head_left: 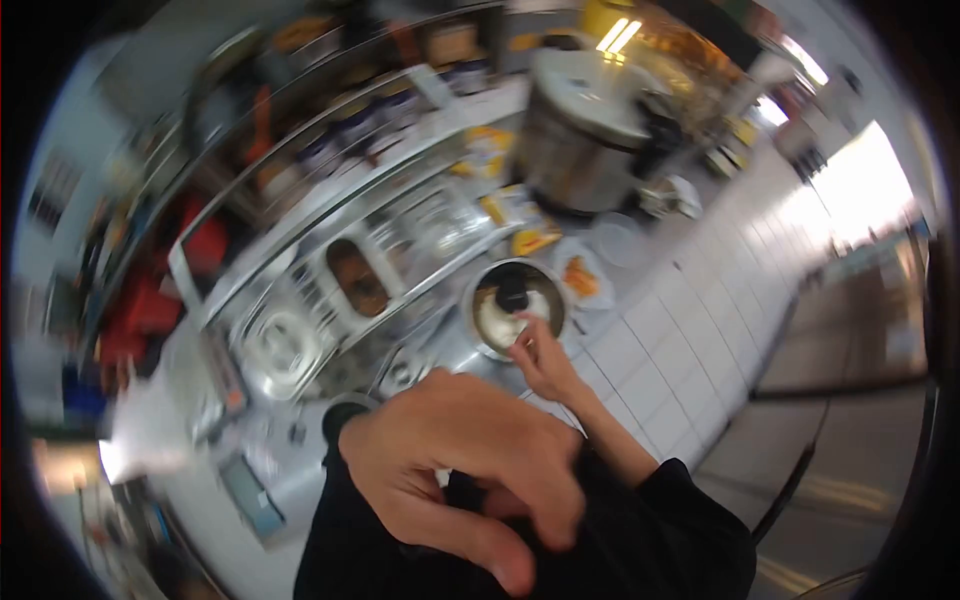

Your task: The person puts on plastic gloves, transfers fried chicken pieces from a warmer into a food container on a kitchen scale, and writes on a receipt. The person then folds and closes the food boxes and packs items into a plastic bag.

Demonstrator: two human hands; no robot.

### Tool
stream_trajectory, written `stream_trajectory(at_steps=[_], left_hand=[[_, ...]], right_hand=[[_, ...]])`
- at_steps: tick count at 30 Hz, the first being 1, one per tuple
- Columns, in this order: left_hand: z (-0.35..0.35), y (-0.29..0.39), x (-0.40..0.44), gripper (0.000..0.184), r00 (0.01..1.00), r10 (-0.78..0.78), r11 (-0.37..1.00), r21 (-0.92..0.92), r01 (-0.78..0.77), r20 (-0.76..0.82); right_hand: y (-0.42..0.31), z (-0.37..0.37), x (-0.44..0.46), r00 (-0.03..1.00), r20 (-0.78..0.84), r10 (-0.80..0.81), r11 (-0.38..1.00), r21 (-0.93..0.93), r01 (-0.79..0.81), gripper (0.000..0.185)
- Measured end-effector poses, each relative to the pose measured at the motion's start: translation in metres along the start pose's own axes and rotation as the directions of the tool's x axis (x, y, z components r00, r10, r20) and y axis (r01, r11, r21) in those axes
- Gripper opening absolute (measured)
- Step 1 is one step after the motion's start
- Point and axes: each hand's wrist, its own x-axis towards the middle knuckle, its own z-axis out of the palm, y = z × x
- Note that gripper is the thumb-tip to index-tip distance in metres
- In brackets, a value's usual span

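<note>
Fingers bent loosely, thumb apart, the left hand (460, 455) is nearest; the right hand (545, 362) reaches into a metal bowl (556, 303), though whether its fingers grip the black object (512, 287) I cannot tell. The bowl sits on the surface (455, 346) near yellow packets (535, 241) and, farther off, labelled jars (360, 125), their print too blurred to read

The bowl (560, 300) is silver, the contents (495, 325) white, the sleeve (695, 520) black, the tiles (690, 310) grey-lined white.

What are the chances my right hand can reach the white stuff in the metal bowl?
Likely yes: your right hand is at the open metal bowl, close to the white stuff, nothing visibly blocking it.
</note>
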Motion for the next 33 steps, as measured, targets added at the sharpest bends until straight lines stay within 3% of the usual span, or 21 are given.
stream_trajectory(at_steps=[2,4,5,7,9,10,11,13,14,15,17,19,20,21,23,24,26,27,30,33], left_hand=[[0.006,-0.040,0.006,0.034,0.987,-0.057,0.997,-0.059,0.048,-0.153],[0.006,-0.088,0.018,0.048,0.975,-0.122,0.982,-0.168,0.091,-0.185],[0.005,-0.116,0.027,0.051,0.982,-0.140,0.946,-0.310,0.094,-0.129],[0.000,-0.173,0.048,0.057,0.985,-0.170,0.835,-0.537,0.120,-0.044],[0.003,-0.237,0.074,0.059,0.979,-0.178,0.640,-0.744,0.191,0.098],[0.007,-0.268,0.093,0.061,0.973,-0.169,0.529,-0.819,0.224,0.157],[0.013,-0.297,0.113,0.061,0.960,-0.155,0.469,-0.838,0.280,0.234],[0.026,-0.366,0.146,0.066,0.927,-0.163,0.481,-0.793,0.373,0.337],[0.030,-0.406,0.160,0.068,0.898,-0.232,0.448,-0.778,0.440,0.374],[0.034,-0.444,0.169,0.071,0.861,-0.304,0.406,-0.762,0.504,0.407],[0.049,-0.513,0.195,0.076,0.779,-0.473,0.300,-0.757,0.581,0.411],[0.063,-0.566,0.228,0.081,0.664,-0.654,0.185,-0.775,0.604,0.362],[0.070,-0.586,0.244,0.080,0.666,-0.673,0.152,-0.822,0.549,0.321],[0.075,-0.603,0.260,0.079,0.691,-0.655,0.138,-0.850,0.507,0.306],[0.080,-0.641,0.291,0.078,0.746,-0.606,0.110,-0.900,0.421,0.275],[0.077,-0.667,0.304,0.076,0.774,-0.578,0.113,-0.914,0.389,0.258],[0.068,-0.713,0.335,0.075,0.753,-0.635,0.192,-0.909,0.370,0.172],[0.062,-0.736,0.351,0.074,0.740,-0.661,0.229,-0.905,0.359,0.127],[0.033,-0.808,0.411,0.074,0.772,-0.626,0.262,-0.903,0.341,0.110],[-0.009,-0.892,0.496,0.074,0.828,-0.530,0.161,-0.937,0.310,0.183]], right_hand=[[0.023,-0.036,-0.040,0.999,-0.033,0.037,0.999,0.036,-0.036,0.037],[0.083,-0.071,-0.084,0.974,-0.039,0.221,0.916,0.351,-0.194,0.036],[0.117,-0.084,-0.107,0.961,-0.001,0.277,0.828,0.507,-0.239,0.038],[0.171,-0.123,-0.155,0.849,0.060,0.525,0.464,0.816,-0.345,0.054],[0.234,-0.158,-0.211,0.709,-0.106,0.697,0.488,0.794,-0.361,0.055],[0.282,-0.164,-0.241,0.619,-0.339,0.709,0.705,0.325,-0.630,0.055],[0.325,-0.169,-0.271,0.592,-0.550,0.590,0.573,-0.231,-0.786,0.055],[0.414,-0.184,-0.339,0.539,-0.568,0.622,0.576,-0.134,-0.806,0.053],[0.411,-0.207,-0.347,0.367,-0.441,0.819,0.512,0.274,-0.814,0.051],[0.412,-0.229,-0.357,0.164,-0.276,0.947,0.306,0.619,-0.723,0.048],[0.525,-0.229,-0.418,0.160,-0.407,0.899,0.267,0.222,-0.938,0.046],[0.524,-0.293,-0.422,0.330,-0.373,0.867,0.383,0.075,-0.921,0.044],[0.512,-0.327,-0.424,0.409,-0.346,0.844,0.436,-0.001,-0.900,0.043],[0.509,-0.361,-0.419,0.343,-0.287,0.894,0.418,0.262,-0.870,0.043],[0.487,-0.456,-0.378,0.263,-0.128,0.956,0.273,0.710,-0.649,0.042],[0.488,-0.499,-0.362,0.280,-0.152,0.948,0.301,0.717,-0.629,0.041],[0.543,-0.567,-0.339,0.425,-0.420,0.802,0.558,0.271,-0.785,0.040],[0.559,-0.602,-0.324,0.521,-0.500,0.692,0.603,0.004,-0.797,0.040],[0.582,-0.723,-0.252,0.526,-0.484,0.700,0.714,0.454,-0.532,0.037],[0.581,-0.831,-0.195,0.509,-0.432,0.745,0.631,0.704,-0.326,0.037]])
